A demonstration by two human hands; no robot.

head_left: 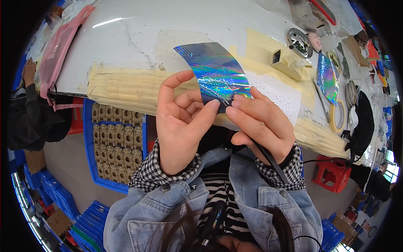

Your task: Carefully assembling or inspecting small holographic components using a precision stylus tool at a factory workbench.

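Note:
A shiny blue holographic sticker sheet [222, 69], curved and with rows of small dots along its far end, is held up over the near edge of the table. My left hand [178, 122] pinches its lower left edge between thumb and fingers. At the lower right corner, the fingertips of my right hand [266, 124] meet the sheet. That hand also grips dark tweezers [270, 159], whose rear end points back toward my wrist. The tweezers' tips lie near my left thumb at the sheet's lower edge; whether they pinch anything is too small to tell.
A blue tray [89, 143] of camouflage-patterned housings sits lower left. Rightward are a round metal dish [289, 37] of small dark parts, another holographic sheet [326, 77], a tape roll [333, 117] and a red stool [333, 176]. A pink mesh basket [61, 52] stands near a co-worker's hand [29, 71].

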